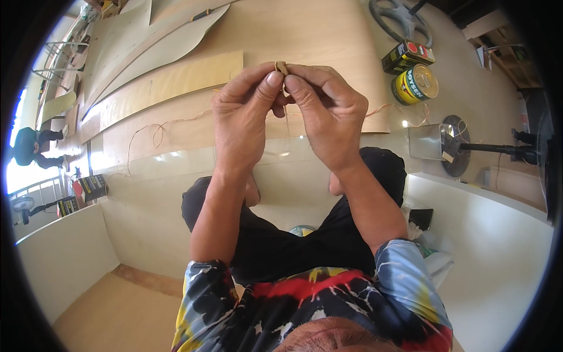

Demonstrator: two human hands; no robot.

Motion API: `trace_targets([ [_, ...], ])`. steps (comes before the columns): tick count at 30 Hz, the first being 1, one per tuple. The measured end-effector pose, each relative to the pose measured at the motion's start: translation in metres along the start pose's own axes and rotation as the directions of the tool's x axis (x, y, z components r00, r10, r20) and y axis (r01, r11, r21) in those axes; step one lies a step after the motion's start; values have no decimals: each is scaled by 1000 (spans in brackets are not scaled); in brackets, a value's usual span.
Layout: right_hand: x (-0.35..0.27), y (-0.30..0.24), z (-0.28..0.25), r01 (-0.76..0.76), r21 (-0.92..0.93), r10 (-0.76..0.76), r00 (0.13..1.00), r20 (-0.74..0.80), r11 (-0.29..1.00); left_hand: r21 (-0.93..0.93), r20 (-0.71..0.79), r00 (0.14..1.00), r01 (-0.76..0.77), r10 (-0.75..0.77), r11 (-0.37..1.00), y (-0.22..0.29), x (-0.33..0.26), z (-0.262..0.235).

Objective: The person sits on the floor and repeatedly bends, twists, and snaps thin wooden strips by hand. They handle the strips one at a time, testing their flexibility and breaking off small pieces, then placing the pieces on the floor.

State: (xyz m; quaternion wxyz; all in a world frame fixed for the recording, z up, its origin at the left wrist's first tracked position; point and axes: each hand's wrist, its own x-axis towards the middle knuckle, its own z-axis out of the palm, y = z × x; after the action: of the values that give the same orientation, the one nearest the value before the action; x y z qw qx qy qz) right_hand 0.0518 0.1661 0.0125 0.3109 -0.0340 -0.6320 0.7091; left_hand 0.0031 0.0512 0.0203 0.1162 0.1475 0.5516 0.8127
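Tan band [281,67], a small loop of rubbery or cord-like stuff, sits at the very top of the two hands, pinched where their fingertips meet. Only its upper curve shows above the fingers; the rest is hidden between them. The left hand [243,117] has its fingers [271,79] curled and closed against the band from the left, thumb pressed up beside it. The right hand [328,114] mirrors this, its fingers [291,84] closed on the band from the right, so that both thumbs stand side by side just below the loop and touch each other. Neither hand is open; both are shut tight on this one small thing.

A thin orange string [164,126] runs out sideways from behind the hands, trailing left in loose loops and right past the right wrist; whether it joins the band cannot be told.

Beyond the fingers lie broad sheets of pale plywood [176,82], some cut in long curves, spread flat on the floor. To the right of the right hand, well apart from it, stand a yellow tin can [415,85] and, just past it, a dark box [407,56] with red and yellow marks. Further right is a metal container [428,141] beside a fan base [457,146]. Below the hands are the person's dark-trousered knees [293,234] and a tie-dyed shirt sleeve [404,281].
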Motion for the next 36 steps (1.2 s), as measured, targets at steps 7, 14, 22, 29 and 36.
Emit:
trace_targets([
  [7,0,1,1,131,-15,-131,991,14,991,48,-22,993,-112,114,992,3,0,5],
  [14,1,0,-2,88,65,-91,995,39,994,191,52,967,-253,248,948,5,0,4],
  [22,-1,-2,-3,-12,178,-5,996,93,984,227,82,964,-264,252,938,8,0,-8],
  [29,1,-7,-11,-123,192,90,981,173,974,127,121,974,-204,189,971,7,2,-12],
  [36,-1,-10,-10,-232,296,180,964,194,926,64,110,979,-179,171,982,6,2,-13],
])
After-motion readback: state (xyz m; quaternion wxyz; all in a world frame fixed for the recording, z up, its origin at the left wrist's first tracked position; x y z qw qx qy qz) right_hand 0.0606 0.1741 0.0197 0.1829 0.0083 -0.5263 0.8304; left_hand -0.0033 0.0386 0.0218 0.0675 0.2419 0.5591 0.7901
